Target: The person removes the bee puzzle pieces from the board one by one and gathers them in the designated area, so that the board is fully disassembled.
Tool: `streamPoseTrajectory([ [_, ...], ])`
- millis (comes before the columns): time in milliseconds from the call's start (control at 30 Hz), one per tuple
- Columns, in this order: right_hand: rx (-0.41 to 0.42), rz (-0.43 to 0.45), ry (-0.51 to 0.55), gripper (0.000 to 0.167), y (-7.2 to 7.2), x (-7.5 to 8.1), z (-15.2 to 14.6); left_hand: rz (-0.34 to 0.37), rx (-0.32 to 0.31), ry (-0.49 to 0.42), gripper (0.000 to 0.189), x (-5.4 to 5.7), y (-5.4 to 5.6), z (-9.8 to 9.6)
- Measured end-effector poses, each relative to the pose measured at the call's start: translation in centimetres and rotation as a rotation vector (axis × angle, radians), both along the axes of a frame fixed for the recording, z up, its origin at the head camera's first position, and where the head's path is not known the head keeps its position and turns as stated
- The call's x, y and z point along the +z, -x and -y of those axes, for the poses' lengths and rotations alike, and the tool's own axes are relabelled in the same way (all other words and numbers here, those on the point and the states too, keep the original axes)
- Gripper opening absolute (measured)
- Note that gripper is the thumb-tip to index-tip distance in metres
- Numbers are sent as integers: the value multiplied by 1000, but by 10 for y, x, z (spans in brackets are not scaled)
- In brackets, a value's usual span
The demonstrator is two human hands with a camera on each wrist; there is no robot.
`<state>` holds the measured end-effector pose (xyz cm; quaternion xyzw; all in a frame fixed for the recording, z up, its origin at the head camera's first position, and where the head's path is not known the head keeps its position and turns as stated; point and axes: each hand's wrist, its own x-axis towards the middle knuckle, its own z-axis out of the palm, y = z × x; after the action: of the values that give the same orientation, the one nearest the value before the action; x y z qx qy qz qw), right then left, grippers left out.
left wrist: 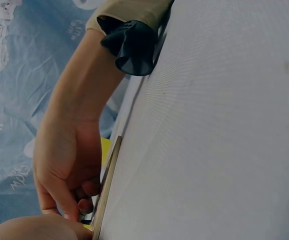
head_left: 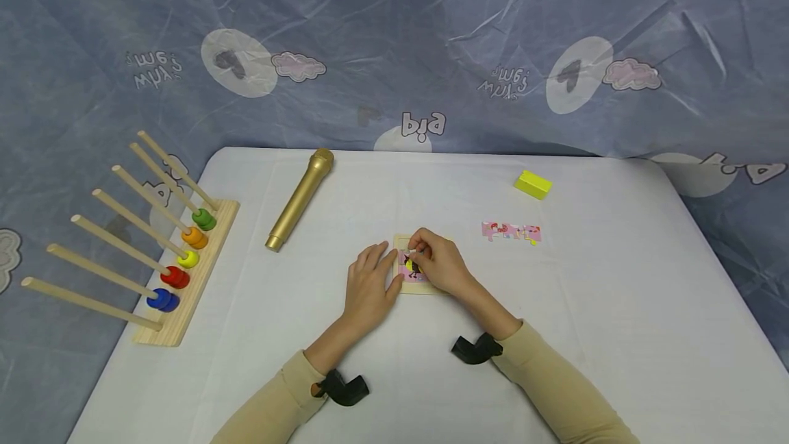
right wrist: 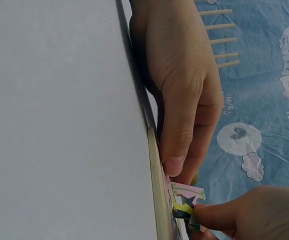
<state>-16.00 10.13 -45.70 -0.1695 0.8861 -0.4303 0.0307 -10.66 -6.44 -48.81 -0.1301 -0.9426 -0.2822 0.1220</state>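
So I was standing right there, and the left hand (head_left: 368, 293) lay with its fingers stretched out, not closed on anything, at the left edge of a small puzzle board (head_left: 425, 288) on the white surface (head_left: 407, 375). The right hand's (head_left: 440, 262) grip was clamped on a puzzle piece (right wrist: 188, 191), thumb and finger together, tilted up over the board. More pink pieces (head_left: 503, 229) sat off to the right (with a yellow block (head_left: 533, 184) behind them).
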Motion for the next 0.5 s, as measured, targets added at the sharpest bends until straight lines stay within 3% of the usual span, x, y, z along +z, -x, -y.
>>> streamPoseTrajectory([
  [233,0,65,92,8,-1,4,-2,13,4,-2,45,0,1,0],
  [500,-56,63,82,6,4,11,-12,5,13,1,45,-2,0,0],
])
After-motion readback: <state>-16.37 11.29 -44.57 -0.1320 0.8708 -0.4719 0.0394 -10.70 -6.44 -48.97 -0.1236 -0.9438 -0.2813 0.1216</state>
